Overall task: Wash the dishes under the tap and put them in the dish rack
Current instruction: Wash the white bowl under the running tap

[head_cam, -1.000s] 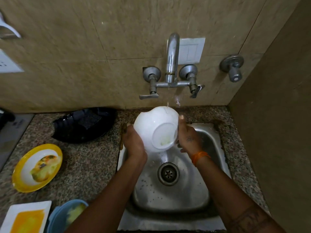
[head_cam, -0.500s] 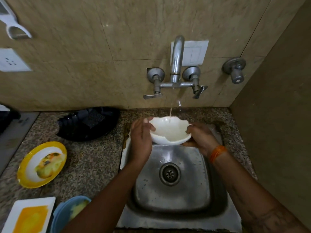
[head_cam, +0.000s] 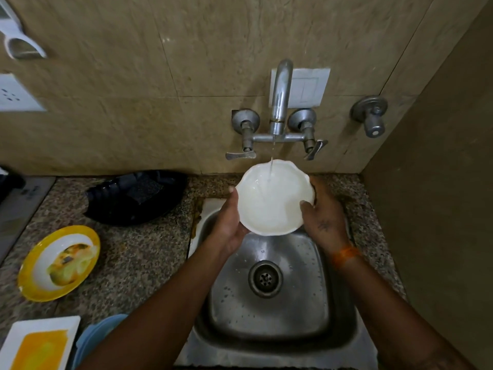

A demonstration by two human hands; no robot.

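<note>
A white scalloped bowl point(head_cam: 272, 198) is held over the steel sink point(head_cam: 269, 303), its inside turned up toward me. A thin stream from the wall tap point(head_cam: 280, 97) falls into it, and water pools inside. My left hand point(head_cam: 229, 222) grips the bowl's left rim and underside. My right hand point(head_cam: 322, 217) holds the right rim, thumb over the edge. On the counter to the left lie a dirty yellow-rimmed plate point(head_cam: 60, 261), a white square plate point(head_cam: 40, 343) with orange residue and a blue bowl point(head_cam: 98, 337).
A black dish rack point(head_cam: 136, 196) sits on the speckled counter left of the sink, against the wall. A side wall point(head_cam: 440, 209) closes in the right. A second valve point(head_cam: 372, 117) and a switch plate point(head_cam: 306, 88) are on the back wall.
The bowl went from tilted with its underside toward me to upright with its inside facing up under the stream. Both hands shifted on its rim, and water now collects in it.
</note>
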